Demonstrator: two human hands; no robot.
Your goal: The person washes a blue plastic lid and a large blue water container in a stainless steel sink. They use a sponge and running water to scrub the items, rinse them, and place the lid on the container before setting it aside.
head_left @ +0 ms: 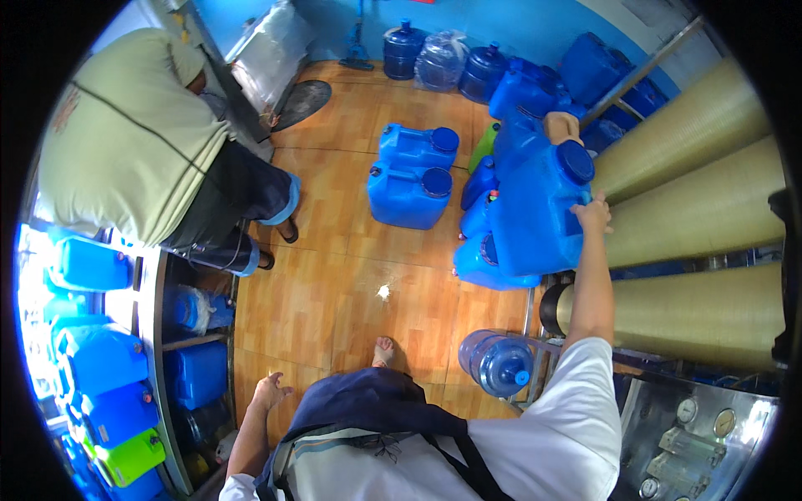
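Note:
My right hand (593, 215) is at the right side of a large blue jerrycan (535, 217), fingers spread at its edge; whether they press on it is unclear. That can sits among stacked blue cans (484, 259) and a green one (483, 150). My left hand (271, 391) hangs low by my body with fingers apart, holding nothing, near a rack (150, 292) of blue and green cans. Two blue jerrycans (408, 196) with round caps stand on the wooden-look floor (326, 275). A clear blue water bottle (493, 363) stands beside my right arm.
A person (134, 142) bends over at the left. More bottles (403, 54) line the back wall, beside a floor brush (356, 58). Long beige cylinders (685, 209) fill the right, above a steel gauge panel (685, 434). A dark oval mat (301, 104) lies at the back.

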